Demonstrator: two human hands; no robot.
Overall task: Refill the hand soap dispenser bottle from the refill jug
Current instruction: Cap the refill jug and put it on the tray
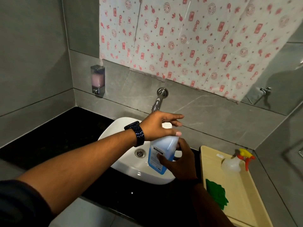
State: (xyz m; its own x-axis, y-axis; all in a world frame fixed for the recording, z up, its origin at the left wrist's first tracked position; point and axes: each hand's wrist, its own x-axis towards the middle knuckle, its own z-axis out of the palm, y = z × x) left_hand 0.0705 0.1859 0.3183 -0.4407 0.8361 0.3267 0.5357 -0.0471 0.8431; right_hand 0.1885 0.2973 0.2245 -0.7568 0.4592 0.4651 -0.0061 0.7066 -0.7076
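refill jug (161, 153) btwn both hands, over sink (127, 167)

The person is wearing a dark sleeve (18, 202) pushed up on the left arm and a dark link-band watch (136, 133) at the left wrist.

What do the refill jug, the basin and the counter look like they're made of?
Refill jug: translucent plastic, likely; blue liquid shows through its wall.
Basin: glossy white, probably glazed ceramic; it carries bright highlights.
Counter: polished black stone by the look, perhaps granite; faint speckle, though the dim light leaves it open.
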